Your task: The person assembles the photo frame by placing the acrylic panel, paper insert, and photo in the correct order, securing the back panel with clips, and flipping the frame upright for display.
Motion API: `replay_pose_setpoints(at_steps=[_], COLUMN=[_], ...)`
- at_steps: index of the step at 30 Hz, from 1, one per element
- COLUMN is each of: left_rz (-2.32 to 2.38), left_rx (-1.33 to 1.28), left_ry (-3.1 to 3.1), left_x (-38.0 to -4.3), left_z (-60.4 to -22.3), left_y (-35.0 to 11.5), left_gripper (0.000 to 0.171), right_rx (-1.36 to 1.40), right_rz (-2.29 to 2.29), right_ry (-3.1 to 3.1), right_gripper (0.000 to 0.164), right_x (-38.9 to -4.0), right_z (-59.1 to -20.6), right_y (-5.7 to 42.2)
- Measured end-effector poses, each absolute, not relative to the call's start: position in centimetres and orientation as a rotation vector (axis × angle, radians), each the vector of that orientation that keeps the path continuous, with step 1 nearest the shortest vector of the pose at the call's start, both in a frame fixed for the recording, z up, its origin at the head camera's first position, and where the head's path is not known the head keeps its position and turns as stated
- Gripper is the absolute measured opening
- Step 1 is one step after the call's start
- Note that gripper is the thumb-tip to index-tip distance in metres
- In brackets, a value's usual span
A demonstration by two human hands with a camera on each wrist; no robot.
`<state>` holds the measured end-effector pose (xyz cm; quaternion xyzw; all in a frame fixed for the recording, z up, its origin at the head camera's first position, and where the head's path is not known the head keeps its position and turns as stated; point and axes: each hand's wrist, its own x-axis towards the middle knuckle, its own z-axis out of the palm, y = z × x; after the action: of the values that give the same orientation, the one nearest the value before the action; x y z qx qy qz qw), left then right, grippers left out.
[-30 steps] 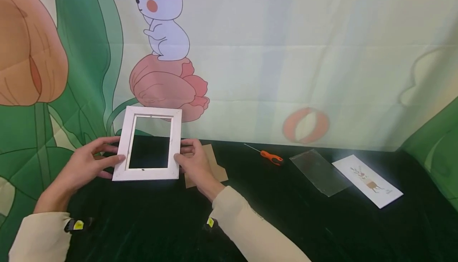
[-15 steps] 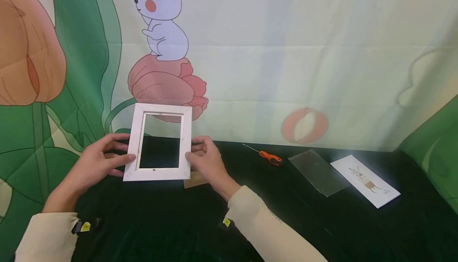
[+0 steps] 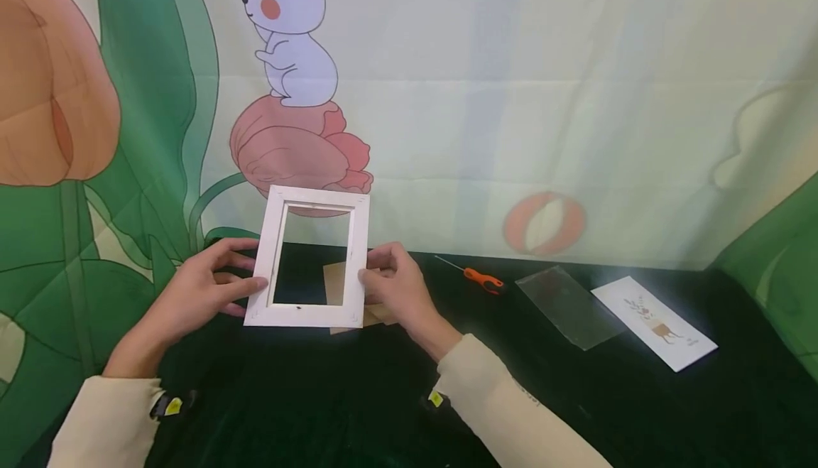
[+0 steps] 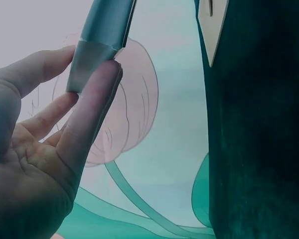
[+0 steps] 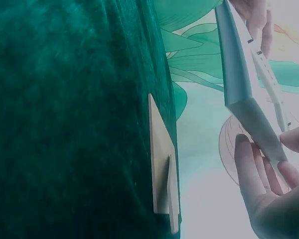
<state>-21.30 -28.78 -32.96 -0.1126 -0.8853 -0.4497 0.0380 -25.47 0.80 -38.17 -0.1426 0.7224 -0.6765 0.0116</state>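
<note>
A white picture frame (image 3: 262,276) with no pane in its opening stands nearly upright between my two hands, raised over the dark cloth. My left hand (image 3: 214,280) pinches its left side, thumb on the near face and fingers behind; the left wrist view shows that edge between thumb and fingers (image 4: 92,107). On the opposite side my right hand (image 3: 402,287) holds the frame the same way, and in the right wrist view its fingers (image 5: 246,159) lie along the edge. Behind the frame, partly hidden, sits a brown backing board (image 3: 335,283) with a stand flap (image 5: 173,194) sticking out.
Right of the hands lies a screwdriver (image 3: 482,280) with an orange handle. Beyond it are a clear sheet (image 3: 569,308) and a white card with a deer print (image 3: 655,322). Dark green velvet (image 3: 307,397) covers the table, and a printed curtain (image 3: 434,99) hangs behind.
Both hands have carried the picture frame to the right, so it now overlaps the backing board, part of which shows through its opening. The screwdriver, sheet and card stay put.
</note>
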Motion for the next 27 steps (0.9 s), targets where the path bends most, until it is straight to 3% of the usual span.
replay_pose_setpoints(at_steps=[27], left_rz=[-1.406], left_rx=[-0.410], left_ry=[-2.669], left_x=[-21.8], left_z=[-32.4], left_y=[-21.0], left_gripper=[0.060], right_rx=[-0.356], right_rz=[-2.095], right_ry=[2.309], right_gripper=[0.041], right_x=[-24.8], right_z=[-36.9], right_y=[8.7])
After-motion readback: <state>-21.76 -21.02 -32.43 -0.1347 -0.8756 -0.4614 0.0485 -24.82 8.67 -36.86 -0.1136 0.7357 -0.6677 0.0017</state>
